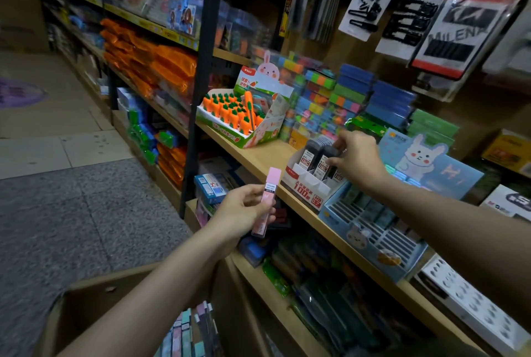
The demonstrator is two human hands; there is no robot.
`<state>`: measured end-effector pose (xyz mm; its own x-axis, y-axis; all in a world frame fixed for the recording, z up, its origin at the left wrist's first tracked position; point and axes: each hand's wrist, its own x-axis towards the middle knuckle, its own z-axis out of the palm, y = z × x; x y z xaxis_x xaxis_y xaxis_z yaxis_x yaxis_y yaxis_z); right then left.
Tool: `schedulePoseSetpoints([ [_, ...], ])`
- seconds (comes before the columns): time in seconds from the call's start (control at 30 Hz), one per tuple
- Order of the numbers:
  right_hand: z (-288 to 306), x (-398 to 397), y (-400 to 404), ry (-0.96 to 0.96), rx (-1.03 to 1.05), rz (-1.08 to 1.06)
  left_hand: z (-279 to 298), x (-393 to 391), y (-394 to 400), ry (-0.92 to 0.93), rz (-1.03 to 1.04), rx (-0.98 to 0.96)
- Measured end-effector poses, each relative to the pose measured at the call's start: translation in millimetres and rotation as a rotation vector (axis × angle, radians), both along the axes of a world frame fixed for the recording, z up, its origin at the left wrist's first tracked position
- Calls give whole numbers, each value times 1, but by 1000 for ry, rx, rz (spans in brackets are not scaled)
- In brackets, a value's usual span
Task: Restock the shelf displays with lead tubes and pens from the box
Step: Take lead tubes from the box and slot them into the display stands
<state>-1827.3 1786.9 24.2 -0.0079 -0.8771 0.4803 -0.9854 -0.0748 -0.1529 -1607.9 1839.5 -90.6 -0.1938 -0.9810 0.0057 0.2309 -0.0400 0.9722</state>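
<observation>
My left hand (244, 210) grips a pink lead tube (266, 201), upright, in front of the wooden shelf (267, 160). My right hand (357, 158) reaches into a white display box (306, 185) and pinches a dark lead tube (330, 161) standing in it, beside other dark tubes. To its right sits a blue rabbit display (373, 230) with slotted rows, partly filled. A cardboard box (94, 308) at the bottom holds several pastel lead tubes (191, 331).
A carrot eraser display (244, 115) stands left on the same shelf, with stacks of coloured blocks (324, 101) behind. Hair-clip cards (402, 12) hang above. A black shelf post (201, 84) rises at the left. The tiled aisle floor (57, 170) lies to the left.
</observation>
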Motion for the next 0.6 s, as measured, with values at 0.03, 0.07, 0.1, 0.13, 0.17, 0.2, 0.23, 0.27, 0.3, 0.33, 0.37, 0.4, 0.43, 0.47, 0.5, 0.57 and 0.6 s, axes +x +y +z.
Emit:
schedulePoseSetpoints([
  [0.03, -1, 1, 0, 30, 4, -6, -1, -1, 0, -4, -6, -5],
  [0.07, -2, 1, 0, 53, 7, -16, -3, -2, 1, -2, -10, -9],
  [0.1, -2, 1, -1, 67, 12, -33, -3, -2, 1, 6, -12, -11],
  [0.13, -2, 2, 0, 73, 13, -51, -3, -3, 2, 15, -13, -13],
  [0.17, -1, 3, 1, 64, 5, -63, -3, -2, 3, 22, -15, -17],
  [0.2, 1, 5, 2, 33, -9, -70, -2, -2, 3, 32, -19, -23],
  [0.23, 5, 9, 6, -34, -22, -65, -2, -2, 4, 44, -27, -28],
  [0.27, 8, 13, 12, -149, -26, -38, -1, -2, 5, 59, -41, -29],
  [0.3, 10, 19, 21, -301, -10, 15, 0, -3, 6, 68, -61, -33],
  [0.33, 9, 26, 32, -462, 49, 90, 1, -4, 7, 67, -82, -42],
  [0.37, 4, 34, 44, -598, 132, 177, 1, -5, 9, 59, -102, -57],
  [0.4, -2, 40, 56, -656, 205, 246, 2, -7, 11, 50, -120, -73],
  [0.43, -10, 45, 67, -657, 244, 296, 3, -9, 14, 46, -136, -86],
  [0.47, -16, 47, 75, -643, 254, 329, 4, -11, 17, 44, -152, -99],
  [0.5, -20, 48, 82, -633, 245, 336, 6, -13, 20, 42, -168, -113],
  [0.57, -19, 45, 93, -628, 229, 301, 11, -17, 29, 19, -201, -149],
  [0.6, -16, 40, 98, -621, 235, 282, 13, -20, 33, 7, -216, -166],
])
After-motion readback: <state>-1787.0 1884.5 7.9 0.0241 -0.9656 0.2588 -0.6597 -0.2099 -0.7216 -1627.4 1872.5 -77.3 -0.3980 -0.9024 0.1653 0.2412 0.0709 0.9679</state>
